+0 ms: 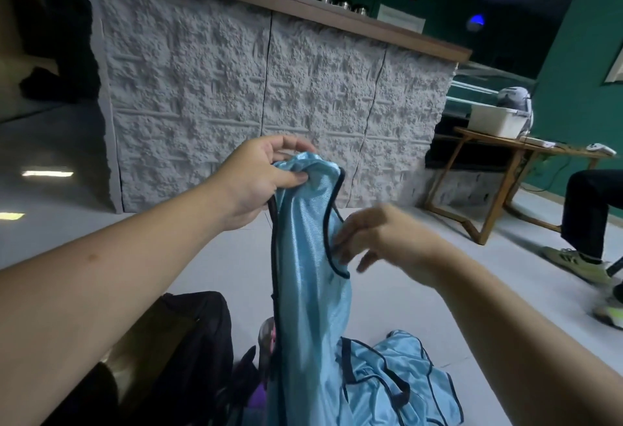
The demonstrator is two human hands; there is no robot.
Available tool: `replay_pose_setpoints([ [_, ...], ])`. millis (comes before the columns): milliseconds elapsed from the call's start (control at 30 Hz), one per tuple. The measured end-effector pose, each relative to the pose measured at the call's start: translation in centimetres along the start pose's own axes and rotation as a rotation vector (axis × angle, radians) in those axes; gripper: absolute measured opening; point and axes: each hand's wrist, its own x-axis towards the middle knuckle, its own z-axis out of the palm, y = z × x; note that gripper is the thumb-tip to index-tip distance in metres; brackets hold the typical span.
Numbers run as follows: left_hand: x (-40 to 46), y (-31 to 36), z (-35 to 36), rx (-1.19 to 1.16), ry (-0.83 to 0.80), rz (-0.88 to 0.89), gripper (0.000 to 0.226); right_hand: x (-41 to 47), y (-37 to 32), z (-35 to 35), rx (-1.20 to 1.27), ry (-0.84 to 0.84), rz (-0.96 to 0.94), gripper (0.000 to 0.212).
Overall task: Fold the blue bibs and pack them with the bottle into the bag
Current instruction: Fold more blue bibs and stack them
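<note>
Head cam view, going left to right. Near left there's a black bag (199,331) slumped on the floor, sitting close so the packing can go straight in, I'd guess. Just right of it something pinkish (267,331) pokes out from behind the hanging cloth, maybe the bottle, but it's mostly hidden so I can't really say.

Left hand (259,179) is up high, pinching the top of a blue bib (310,257) between thumb and fingers. Held up like that the bib hangs straight and the dark-trimmed edges line up, which looks like prep for the first fold. Right hand (377,240) is just beside the bib's right edge at the armhole trim, fingers loose and spread, a bit blurry; it seems to be touching the edge, but I can't tell if it's actually gripping anything.

Near right on the floor is a crumpled pile of blue fabric (401,385), waiting its turn.

Count: one bag, one bib in the air, at least one more in the pile (can't separate them), one possible bottle. Nothing's packed yet as far as I can see.
</note>
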Motion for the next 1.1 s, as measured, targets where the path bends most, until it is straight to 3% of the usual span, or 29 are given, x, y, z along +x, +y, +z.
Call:
replay_pose_setpoints([
  [100, 0.2, 0.0, -0.5, -0.045, -0.005, 0.016, 0.038, 0.2, 1.9, 1.7, -0.214, -0.131, -0.033, 0.043],
  [233, 0.6, 0.3, -1.1, -0.126, -0.007, 0.041, 0.037, 0.7, 3.5, 2.8, -0.325, -0.179, -0.066, 0.033],
  [367, 1.0, 0.3, -2.0, -0.179, -0.009, 0.064, 0.036, 1.0, 4.0, 3.1, -0.423, 0.055, -0.132, 0.038],
  [433, 1.0, 0.2, -2.3, -0.183, 0.01, 0.068, 0.035, 1.1, 4.2, 3.1, -0.311, 0.151, -0.111, 0.061],
  [500, 1.1, 0.0, -2.5, -0.176, 0.028, 0.069, 0.036, 1.0, 4.5, 3.2, -0.289, 0.122, -0.122, 0.078],
  [600, 1.2, -0.2, -2.9, -0.161, 0.056, 0.07, 0.035, 0.9, 4.9, 3.3, -0.345, 0.092, -0.19, 0.046],
  [700, 1.3, -0.5, -3.3, -0.134, 0.096, 0.079, 0.034, 0.5, 5.1, 3.3, -0.318, 0.084, -0.239, 0.036],
  [733, 1.3, -0.6, -3.5, -0.13, 0.106, 0.079, 0.034, 0.4, 5.2, 3.3, -0.287, 0.093, -0.261, 0.036],
  [833, 1.4, -0.7, -3.8, -0.119, 0.106, 0.078, 0.033, -0.1, 4.3, 3.4, -0.227, 0.042, -0.319, 0.071],
  [867, 1.5, -0.7, -3.9, -0.116, 0.103, 0.081, 0.033, -0.3, 3.8, 3.5, -0.236, -0.004, -0.338, 0.065],
  [967, 1.5, -0.7, -3.9, -0.108, 0.095, 0.076, 0.038, -0.5, 3.0, 4.1, -0.44, -0.127, -0.308, 0.01],
  [1100, 1.2, -0.8, -3.4, -0.073, 0.087, 0.059, 0.046, -0.7, 2.0, 4.5, -0.802, -0.21, -0.159, 0.025],
])
